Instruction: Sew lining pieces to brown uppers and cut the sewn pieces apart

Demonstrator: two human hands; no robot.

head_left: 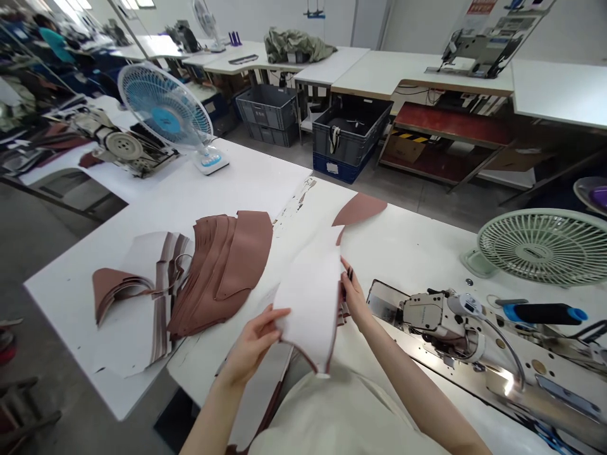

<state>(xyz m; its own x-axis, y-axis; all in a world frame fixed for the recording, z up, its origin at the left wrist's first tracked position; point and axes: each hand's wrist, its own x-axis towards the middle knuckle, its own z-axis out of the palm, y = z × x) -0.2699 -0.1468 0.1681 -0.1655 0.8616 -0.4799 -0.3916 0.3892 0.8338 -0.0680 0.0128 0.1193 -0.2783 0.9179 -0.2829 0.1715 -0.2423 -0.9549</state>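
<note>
Both hands hold up a cut leather-like panel [310, 284], its white backing facing me and a brown edge showing. My left hand [258, 341] pinches its left edge between thumb and fingers. Along the right edge, my right hand [353, 294] grips the panel, and a small dark item shows at its fingers, too small to name. Behind the panel, a brown piece [361, 208] lies on the table. To the left, a stack of brown panels [227, 265] is fanned out, next to white-backed pieces [142, 303]. More white-backed material [258, 392] lies below my left hand.
A sewing machine [441, 322] stands close on the right, with a dark thread spool [545, 313] and a green fan [535, 246] behind it. A blue-and-white fan [165, 114] is at the back left. Grey crates [351, 129] stand on the floor beyond the table.
</note>
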